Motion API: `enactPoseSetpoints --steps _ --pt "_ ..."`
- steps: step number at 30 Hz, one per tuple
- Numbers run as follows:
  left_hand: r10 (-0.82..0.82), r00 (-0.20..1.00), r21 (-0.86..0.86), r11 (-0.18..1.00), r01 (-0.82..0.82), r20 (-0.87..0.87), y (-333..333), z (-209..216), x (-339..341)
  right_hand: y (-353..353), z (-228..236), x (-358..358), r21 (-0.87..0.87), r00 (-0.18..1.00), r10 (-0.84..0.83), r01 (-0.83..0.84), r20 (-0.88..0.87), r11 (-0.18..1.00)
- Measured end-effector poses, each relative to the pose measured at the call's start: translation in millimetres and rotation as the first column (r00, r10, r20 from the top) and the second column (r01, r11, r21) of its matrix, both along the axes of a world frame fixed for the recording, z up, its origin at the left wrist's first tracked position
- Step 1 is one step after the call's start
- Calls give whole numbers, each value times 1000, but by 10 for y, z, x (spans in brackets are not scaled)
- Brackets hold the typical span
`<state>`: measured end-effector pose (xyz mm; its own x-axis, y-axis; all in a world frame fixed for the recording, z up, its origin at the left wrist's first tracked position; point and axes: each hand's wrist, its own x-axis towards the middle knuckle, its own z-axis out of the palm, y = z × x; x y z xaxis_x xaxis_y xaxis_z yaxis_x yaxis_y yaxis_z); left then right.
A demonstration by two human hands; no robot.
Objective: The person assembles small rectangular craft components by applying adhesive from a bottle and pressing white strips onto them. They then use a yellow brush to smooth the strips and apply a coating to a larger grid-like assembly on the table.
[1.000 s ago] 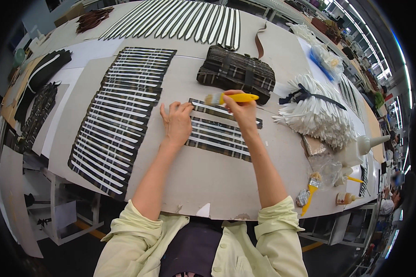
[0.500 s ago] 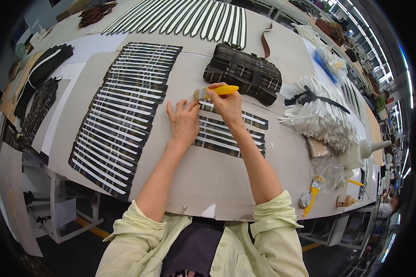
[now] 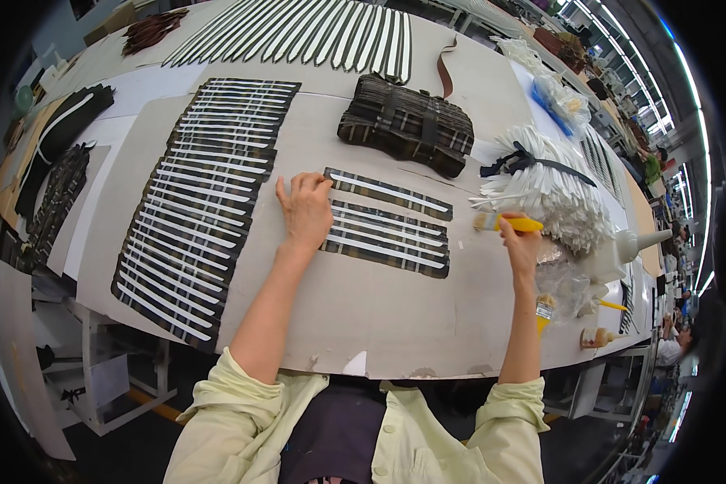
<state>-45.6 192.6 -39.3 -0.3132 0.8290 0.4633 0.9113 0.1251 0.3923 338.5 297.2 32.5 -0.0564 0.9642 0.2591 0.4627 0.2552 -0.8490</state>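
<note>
My right hand (image 3: 521,246) is closed around the yellow handle of a flat paintbrush (image 3: 518,223). The brush is held in the air right of the strips, its pale bristles pointing left. Bent fingers of my left hand (image 3: 307,208) rest at the left end of a dark plaid fabric strip (image 3: 391,194) with a white band along it; the fingertips are partly hidden. Just below that strip lies a plaid piece (image 3: 387,239) with several white bands, its left end close to my left wrist.
Left is a long plaid panel (image 3: 194,202) with white bands. Behind are a strapped plaid bundle (image 3: 407,125) and a row of white strips (image 3: 315,36). At right are tied white strips (image 3: 540,185), a second brush (image 3: 544,310), a white nozzle bottle (image 3: 621,254) and a smaller bottle (image 3: 598,337).
My right hand has swung right with the brush, away from the top strip, uncovering it. My left hand stays at the strip's left end, its fingers drawn closer together. The view has shifted slightly.
</note>
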Motion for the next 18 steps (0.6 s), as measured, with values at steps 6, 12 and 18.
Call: enactPoseSetpoints --steps 6,12,18 --pt "78 993 26 996 -81 85 21 -5 -82 -781 473 538 -249 640 -114 -125 -760 960" --pt "-97 920 347 937 -45 380 -373 594 176 -1442 146 756 -227 -112 -288 -376 -951 898" --pt "-175 813 291 957 7 556 -1206 546 612 -2041 140 946 -214 -250 -290 -292 -924 932"
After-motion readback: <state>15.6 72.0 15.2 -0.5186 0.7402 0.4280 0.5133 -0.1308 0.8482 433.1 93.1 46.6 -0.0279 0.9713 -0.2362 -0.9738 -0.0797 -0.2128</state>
